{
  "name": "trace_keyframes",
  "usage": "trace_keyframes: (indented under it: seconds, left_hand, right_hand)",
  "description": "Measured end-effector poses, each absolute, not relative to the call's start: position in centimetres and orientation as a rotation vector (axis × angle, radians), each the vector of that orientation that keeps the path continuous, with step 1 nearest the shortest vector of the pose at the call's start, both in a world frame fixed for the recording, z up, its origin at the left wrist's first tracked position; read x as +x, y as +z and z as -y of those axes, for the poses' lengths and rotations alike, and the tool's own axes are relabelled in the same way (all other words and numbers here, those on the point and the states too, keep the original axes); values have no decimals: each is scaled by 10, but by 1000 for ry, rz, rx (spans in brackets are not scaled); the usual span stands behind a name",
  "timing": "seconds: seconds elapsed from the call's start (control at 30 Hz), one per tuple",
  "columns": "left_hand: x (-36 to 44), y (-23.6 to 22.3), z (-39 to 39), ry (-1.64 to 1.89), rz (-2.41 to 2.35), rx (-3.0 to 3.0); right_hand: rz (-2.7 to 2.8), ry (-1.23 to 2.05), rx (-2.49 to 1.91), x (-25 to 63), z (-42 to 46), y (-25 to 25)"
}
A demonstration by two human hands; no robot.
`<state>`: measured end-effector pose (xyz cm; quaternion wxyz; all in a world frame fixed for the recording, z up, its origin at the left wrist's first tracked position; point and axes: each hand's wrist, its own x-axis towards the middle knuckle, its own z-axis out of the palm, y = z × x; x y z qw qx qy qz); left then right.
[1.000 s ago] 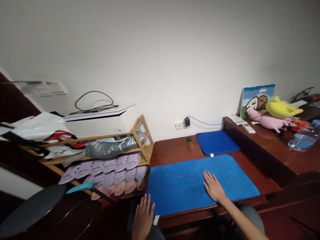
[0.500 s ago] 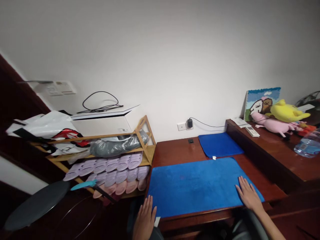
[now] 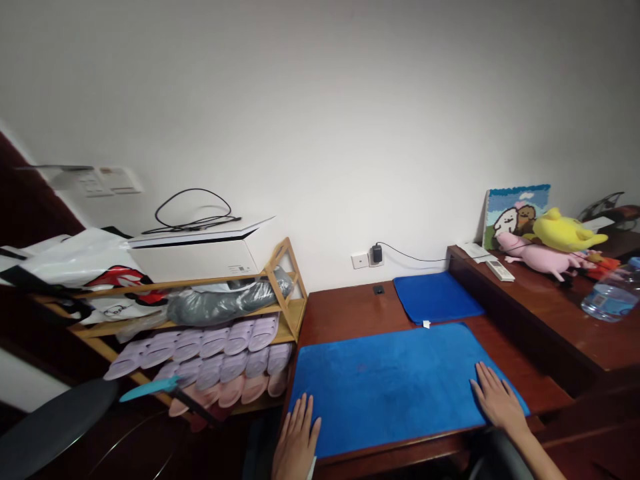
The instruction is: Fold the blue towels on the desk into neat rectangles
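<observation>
a: what are the hands doing on the large, bright blue, rectangular fabric cloth [image 3: 390,393]?

b: they are lying backs up at its two ends. the left hand [image 3: 296,439] is overlapping its left edge by the near corner; the right hand [image 3: 500,401] is resting beside its right edge. both are stretching their fingers out loosely, gripping nothing.

a: why so far apart?

b: probably they are pressing opposite ends so that the fabric is lying flat. it is covering the near part of the reddish-brown wooden surface [image 3: 345,313], showing no fold.

a: and the smaller, darker blue fabric piece [image 3: 437,298]?

b: that is sitting behind the large cloth, toward its right, perhaps leaving it room.

a: the black plastic charger [image 3: 377,253]?

b: it is hanging on the wall [image 3: 310,133] beyond the large cloth. its thin black cable [image 3: 417,258] is running rightward, clear of the fabric.

a: and the yellow plush toy [image 3: 567,230]?

b: it is leaning on the pink plush toy [image 3: 535,255], right of the large cloth, seemingly out of the way.
</observation>
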<state>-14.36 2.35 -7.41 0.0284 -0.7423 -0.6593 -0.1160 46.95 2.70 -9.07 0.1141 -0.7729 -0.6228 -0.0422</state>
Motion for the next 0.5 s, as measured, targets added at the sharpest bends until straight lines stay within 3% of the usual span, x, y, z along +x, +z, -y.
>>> trace_keyframes:
  seconds: [0.13, 0.3, 0.4, 0.5]
  left_hand:
    - [-134, -58, -38, -355, 2008, -2327]
    - [-63, -7, -108, -446, 1765, -2498]
    - [-47, 0, -150, -339, 1770, -2566]
    - [-73, -15, -174, -239, 1955, -2454]
  right_hand:
    - [1875, -92, -2258, 410, -57, -43]
    - [2178, 320, -1891, 276, -115, 13]
    - [2252, 480, -1808, 226, -140, 16]
    - [2257, 484, -1822, 233, -154, 2]
